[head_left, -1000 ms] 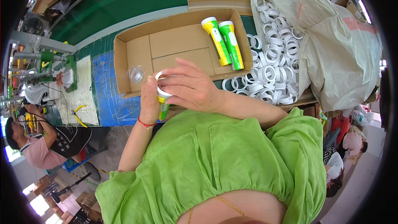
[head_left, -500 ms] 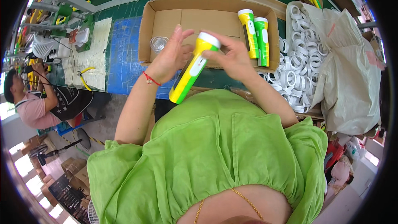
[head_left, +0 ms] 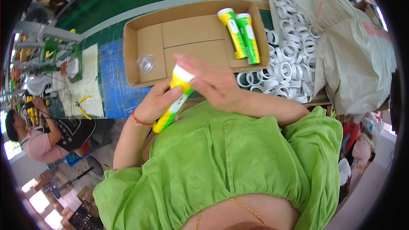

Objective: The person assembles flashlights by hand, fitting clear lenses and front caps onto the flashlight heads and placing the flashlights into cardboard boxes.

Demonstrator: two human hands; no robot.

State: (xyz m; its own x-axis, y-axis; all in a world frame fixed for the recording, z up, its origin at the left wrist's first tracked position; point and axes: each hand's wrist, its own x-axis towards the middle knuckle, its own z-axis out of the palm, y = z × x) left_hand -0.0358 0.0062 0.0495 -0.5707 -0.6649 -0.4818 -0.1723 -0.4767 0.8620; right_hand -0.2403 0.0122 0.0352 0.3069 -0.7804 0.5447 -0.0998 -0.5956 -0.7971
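Observation:
In front of my green top is a yellow and green flashlight (head_left: 180,99) with a white head, held at a slant with the head uppermost. My left hand (head_left: 156,102) wraps its body, the thumb lying along the upper side. Across the white head reaches my right hand (head_left: 215,83), its thumb at one side and its slightly blurred fingers stretched over the top. Beyond my hands, an open cardboard box (head_left: 194,51) holds two similar flashlights, a left one (head_left: 232,32) and a right one (head_left: 249,38), along with several clear round discs (head_left: 145,63) at the left.
White plastic rings (head_left: 289,55) lie heaped right of the box, beside a pale woven sack (head_left: 353,55). At the left are a blue table covering (head_left: 117,79), yellow-handled pliers (head_left: 84,107) and a green bench machine (head_left: 68,59). A person (head_left: 36,138) sits beyond them.
My left hand has closed around the flashlight's body. My right hand has shifted from gripping its upper part to lying across the head. The flashlight is lower and farther left in view.

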